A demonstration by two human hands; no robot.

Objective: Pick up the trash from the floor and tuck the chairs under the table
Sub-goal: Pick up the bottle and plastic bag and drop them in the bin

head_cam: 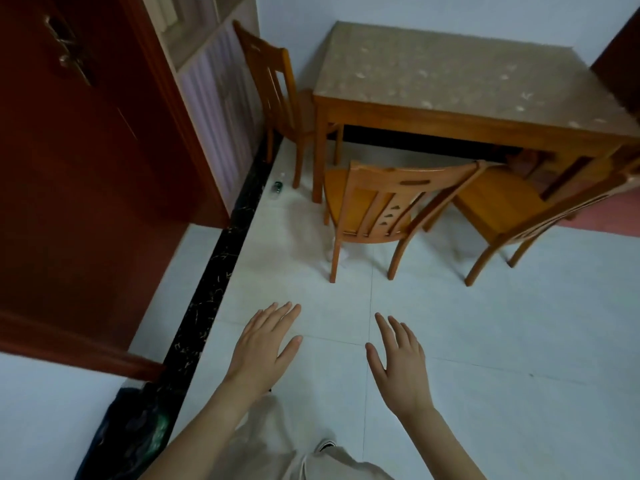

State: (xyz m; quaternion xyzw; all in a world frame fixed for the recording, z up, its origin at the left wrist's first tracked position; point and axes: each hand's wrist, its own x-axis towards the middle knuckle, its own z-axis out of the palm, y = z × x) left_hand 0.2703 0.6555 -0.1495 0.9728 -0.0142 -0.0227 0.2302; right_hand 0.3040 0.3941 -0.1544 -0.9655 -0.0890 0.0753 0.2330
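A wooden table (460, 114) with a patterned beige top stands at the far wall. Three wooden chairs surround it: one (273, 88) at its left end, one (388, 202) pulled out in front with its back toward me, and one (512, 209) angled out at the front right. A small plastic bottle (277, 187) lies on the floor by the dark baseboard, left of the table. My left hand (265, 344) and my right hand (398, 358) are held out flat over the white tiles, fingers spread, holding nothing, well short of the chairs.
A dark red door (86, 150) stands open on the left, next to a glass-fronted cabinet (221, 98). A black marble strip (214, 275) runs along the floor. A dark bag (135, 427) lies at the lower left. White tiled floor stretches between me and the chairs.
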